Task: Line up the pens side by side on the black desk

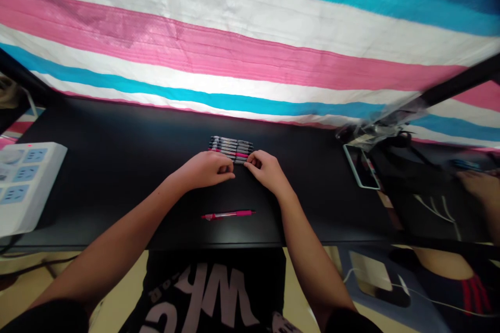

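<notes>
Several pens [231, 146] lie side by side in a neat row on the black desk [128, 166], black ones with one pink among them. My left hand [207, 169] and my right hand [265, 169] are both closed in a pinch on the two ends of the nearest pen [239, 161] of that row. One more pink pen [228, 214] lies alone on the desk, closer to me than my hands.
A white power strip [23, 182] sits at the left desk edge. A phone [361, 166] lies at the right, beside a dark stand with cables. Another person's hand [478, 182] and leg show at far right. A pink, white and blue striped cloth [250, 52] hangs behind.
</notes>
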The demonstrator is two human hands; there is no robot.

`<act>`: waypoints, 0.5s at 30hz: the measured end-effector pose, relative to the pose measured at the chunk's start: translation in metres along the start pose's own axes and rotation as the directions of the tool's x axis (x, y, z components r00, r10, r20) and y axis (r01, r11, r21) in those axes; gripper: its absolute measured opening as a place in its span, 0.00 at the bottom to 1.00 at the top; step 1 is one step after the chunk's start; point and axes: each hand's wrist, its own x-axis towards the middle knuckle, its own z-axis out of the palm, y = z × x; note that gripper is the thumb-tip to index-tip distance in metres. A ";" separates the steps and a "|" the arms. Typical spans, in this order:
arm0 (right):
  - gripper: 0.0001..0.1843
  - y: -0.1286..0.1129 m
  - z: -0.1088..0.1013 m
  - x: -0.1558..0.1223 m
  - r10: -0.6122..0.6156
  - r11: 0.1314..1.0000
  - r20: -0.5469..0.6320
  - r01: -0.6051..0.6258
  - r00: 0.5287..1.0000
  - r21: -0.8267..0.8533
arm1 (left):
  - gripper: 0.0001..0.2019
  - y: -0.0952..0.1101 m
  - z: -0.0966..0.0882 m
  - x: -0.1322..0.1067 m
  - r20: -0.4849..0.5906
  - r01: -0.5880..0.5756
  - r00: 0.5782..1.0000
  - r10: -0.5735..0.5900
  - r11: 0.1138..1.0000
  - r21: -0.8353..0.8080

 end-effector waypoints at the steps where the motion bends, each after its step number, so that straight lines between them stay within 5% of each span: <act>1: 0.05 -0.001 0.000 0.000 0.008 1.000 -0.002 -0.008 1.000 0.012 | 0.05 0.005 0.002 0.000 0.047 -0.034 0.998 0.036 0.998 -0.048; 7: 0.08 -0.007 -0.002 -0.001 0.036 0.998 -0.018 -0.035 0.999 0.047 | 0.12 0.030 0.023 -0.003 0.212 -0.249 0.942 0.261 0.965 -0.081; 15: 0.11 -0.007 -0.002 -0.001 0.028 0.998 -0.030 -0.026 0.999 0.052 | 0.04 0.031 0.028 -0.003 0.232 -0.226 0.951 0.204 0.971 0.073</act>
